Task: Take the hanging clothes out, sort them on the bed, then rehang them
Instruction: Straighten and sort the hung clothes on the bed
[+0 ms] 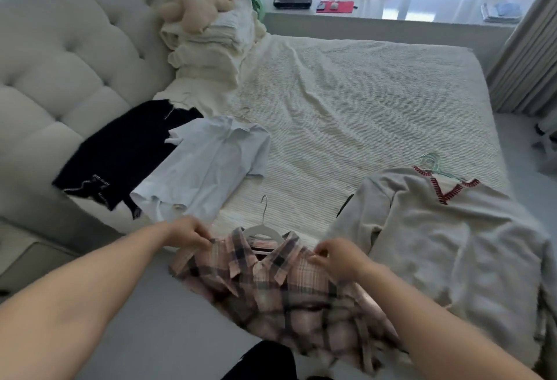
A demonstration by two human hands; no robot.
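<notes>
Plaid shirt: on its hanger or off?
On. The white hanger sits inside the plaid shirt collar, hook sticking out, while the left hand and right hand pinch the shoulders.

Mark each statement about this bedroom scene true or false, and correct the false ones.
1. Both hands, left and right, pinch the pink plaid shirt. True.
2. The plaid shirt has no hanger. False: a white hanger with a metal hook sits in its collar.
3. The black garment lies beside the pale blue short-sleeved shirt. True.
4. The cream V-neck sweater with red trim lies by the headboard. False: it lies near the bed's right edge.
</notes>
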